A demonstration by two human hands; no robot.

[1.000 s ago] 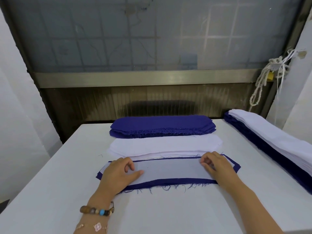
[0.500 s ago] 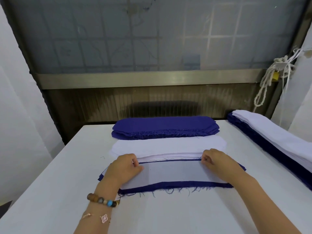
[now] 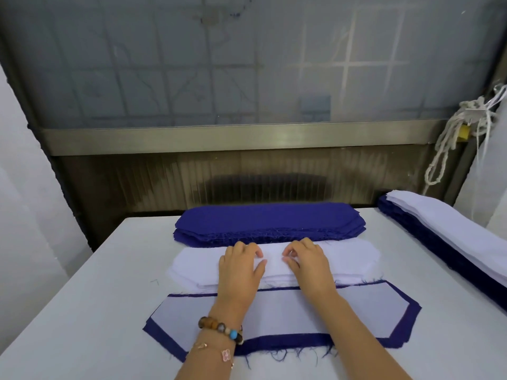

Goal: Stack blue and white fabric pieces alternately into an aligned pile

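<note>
Nearest the person on the white surface (image 3: 82, 311) lies the working pile (image 3: 279, 316): a white piece on top of a blue one, the blue showing as a border all round with frayed threads along the near edge. The white piece sits fairly square inside that border, so this layer looks settled. How many layers lie beneath cannot be told from here; the pile looks very thin.

Beyond it, both hands rest on the white supply stack (image 3: 354, 256). The left hand (image 3: 241, 267) and the right hand (image 3: 307, 260) sit close together near the stack's middle, fingers curled down onto the top sheet with the fingertips pressing into the cloth. They seem to be working at it (perhaps teasing one piece loose), but nothing is lifted or pinched clear yet, so I would not say either hand has a piece in its grip.

Farther back, just beyond the white stack, the blue supply stack (image 3: 269, 223) is thick and neatly heaped. Since the working pile is topped with white, a blue piece would be the next by the alternating rule; the hands being on white may mean squaring that stack instead.

At the far right edge a long finished pile (image 3: 450, 229) shows white over blue, apparently completed work. Judging by the two full supply stacks, a good deal remains.
</note>
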